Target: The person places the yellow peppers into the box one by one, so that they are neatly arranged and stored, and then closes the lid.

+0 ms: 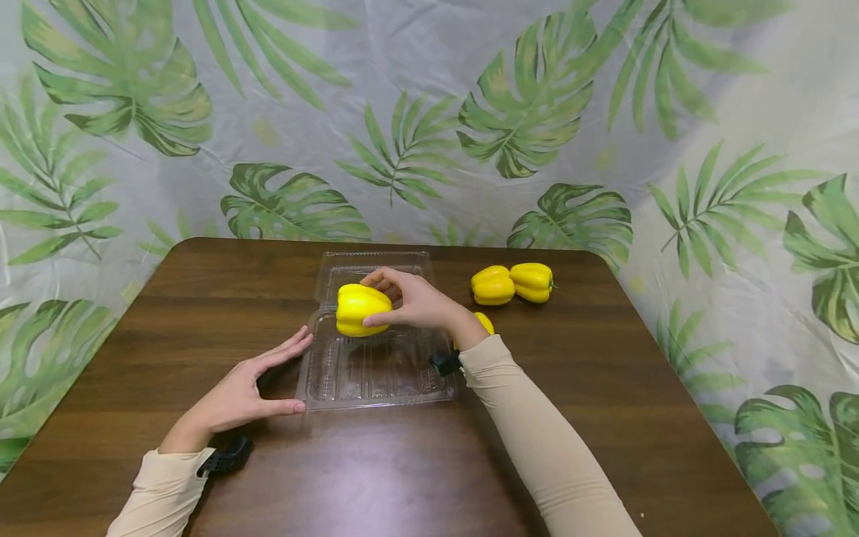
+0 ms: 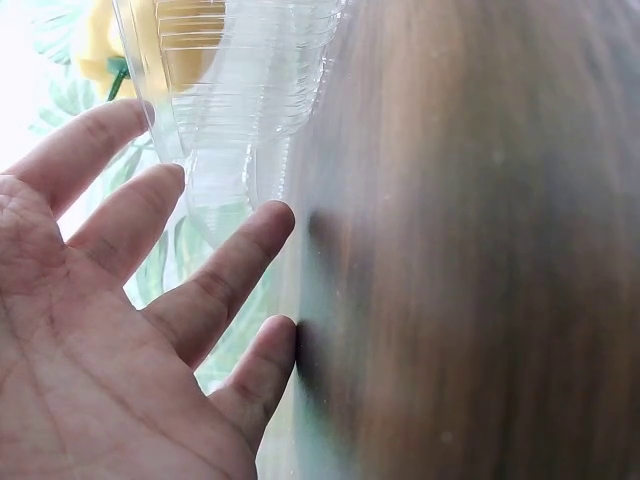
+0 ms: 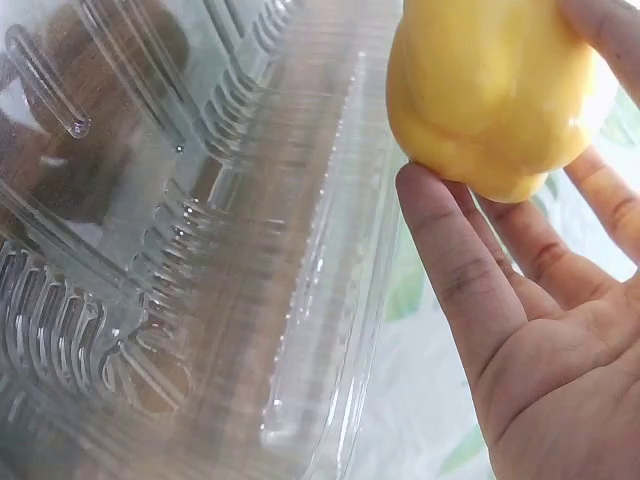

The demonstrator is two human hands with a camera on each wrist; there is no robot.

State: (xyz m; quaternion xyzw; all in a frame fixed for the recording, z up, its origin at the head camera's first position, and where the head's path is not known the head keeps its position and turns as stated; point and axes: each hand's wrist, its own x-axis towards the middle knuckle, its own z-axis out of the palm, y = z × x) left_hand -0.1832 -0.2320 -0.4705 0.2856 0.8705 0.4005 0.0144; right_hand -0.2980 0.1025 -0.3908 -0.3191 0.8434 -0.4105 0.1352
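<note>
My right hand (image 1: 426, 302) holds a yellow bell pepper (image 1: 356, 309) between thumb and fingers, above a clear plastic clamshell container (image 1: 376, 405). In the right wrist view the fingers grip the rounded end of the bell pepper (image 3: 490, 90), with the ribbed container (image 3: 320, 250) beside it. The container lies with its lid (image 1: 376, 259) folded back, away from me. At the container's left edge is my left hand (image 1: 235, 395), fingers spread and fairly straight, thumb at the near left corner. The left wrist view shows the fingers (image 2: 235, 275) close to the container wall (image 2: 240, 80).
Two yellow bell peppers (image 1: 493, 286) (image 1: 532, 282) lie side by side at the back right of the brown wooden table (image 1: 376, 470). Another yellow pepper (image 1: 484, 322) is partly hidden behind the right wrist. A leaf-patterned cloth (image 1: 416, 89) hangs behind the table.
</note>
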